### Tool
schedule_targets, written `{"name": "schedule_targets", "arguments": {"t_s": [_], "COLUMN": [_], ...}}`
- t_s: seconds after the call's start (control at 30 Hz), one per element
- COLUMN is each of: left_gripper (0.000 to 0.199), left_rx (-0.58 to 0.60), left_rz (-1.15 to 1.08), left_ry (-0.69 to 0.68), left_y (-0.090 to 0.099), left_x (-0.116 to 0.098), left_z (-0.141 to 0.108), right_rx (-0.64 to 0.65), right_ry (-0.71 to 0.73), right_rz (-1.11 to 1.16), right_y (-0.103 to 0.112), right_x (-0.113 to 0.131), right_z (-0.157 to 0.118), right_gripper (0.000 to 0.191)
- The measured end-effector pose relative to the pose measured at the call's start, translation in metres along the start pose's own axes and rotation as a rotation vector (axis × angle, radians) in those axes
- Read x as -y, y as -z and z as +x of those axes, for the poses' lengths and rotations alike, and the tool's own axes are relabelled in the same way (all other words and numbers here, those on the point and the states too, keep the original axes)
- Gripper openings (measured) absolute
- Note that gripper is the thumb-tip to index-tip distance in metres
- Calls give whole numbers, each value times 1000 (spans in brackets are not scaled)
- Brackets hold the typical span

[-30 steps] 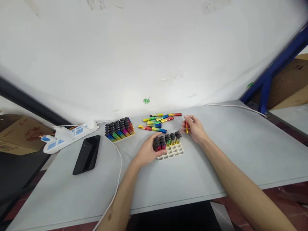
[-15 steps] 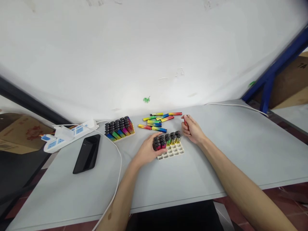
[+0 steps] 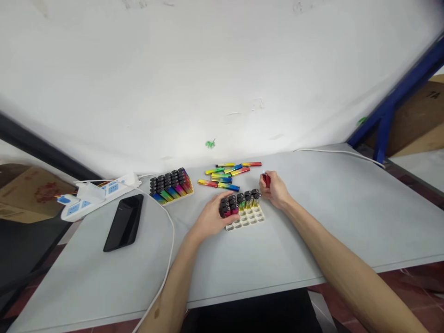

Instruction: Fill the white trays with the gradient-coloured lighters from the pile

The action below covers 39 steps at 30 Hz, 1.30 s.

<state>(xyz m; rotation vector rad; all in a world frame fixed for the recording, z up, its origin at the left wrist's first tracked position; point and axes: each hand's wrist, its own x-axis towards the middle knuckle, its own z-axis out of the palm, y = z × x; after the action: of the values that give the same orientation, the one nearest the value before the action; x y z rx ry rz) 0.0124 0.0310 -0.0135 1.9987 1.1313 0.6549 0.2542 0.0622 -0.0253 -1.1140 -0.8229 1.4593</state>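
A white tray with round-edged slots stands on the grey table, its back and left slots filled with upright black-topped lighters. My left hand wraps round the tray's left end and the pink-red lighters there, fingers behind, thumb in front. Just right of the tray, my right hand is closed on a red lighter, held upright with its dark top showing. Behind the tray several colourful lighters lie flat in a loose group. A full tray of lighters stands to the left.
A black phone and a white power strip lie at the left. One white cable runs past my left forearm to the front edge. Another cable lies at the back right. The white wall rises behind the table.
My right hand has turned and moved slightly down and left, and the red lighter in it now shows its dark top. My left hand stays round the tray's left end.
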Motion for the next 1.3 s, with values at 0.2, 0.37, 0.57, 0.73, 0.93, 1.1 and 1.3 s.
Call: {"name": "schedule_targets", "arguments": {"t_s": [0.2, 0.37, 0.57, 0.73, 0.93, 1.1, 1.3], "left_gripper": [70, 68, 69, 70, 69, 70, 68], "left_rx": [-1, -1, 4, 2, 6, 7, 8], "left_rz": [10, 19, 30, 26, 34, 46, 52], "left_ry": [-7, -35, -21, -12, -38, -42, -40], "left_y": [-1, 0, 0, 0, 0, 0, 0], "left_x": [2, 3, 3, 3, 4, 4, 3], "left_z": [0, 0, 0, 0, 1, 1, 1], "right_rx": [-14, 8, -21, -31, -61, -293, -276], "right_ry": [22, 8, 1, 56, 229, 524, 786], "right_rz": [14, -19, -49, -97, -530, -991, -1121], "right_y": [-1, -1, 0, -5, -4, 8, -8], "right_x": [-1, -1, -3, -3, 4, 19, 41], "right_z": [-1, -1, 1, -3, -19, -58, -116], "right_gripper": [48, 44, 41, 48, 42, 27, 19]}}
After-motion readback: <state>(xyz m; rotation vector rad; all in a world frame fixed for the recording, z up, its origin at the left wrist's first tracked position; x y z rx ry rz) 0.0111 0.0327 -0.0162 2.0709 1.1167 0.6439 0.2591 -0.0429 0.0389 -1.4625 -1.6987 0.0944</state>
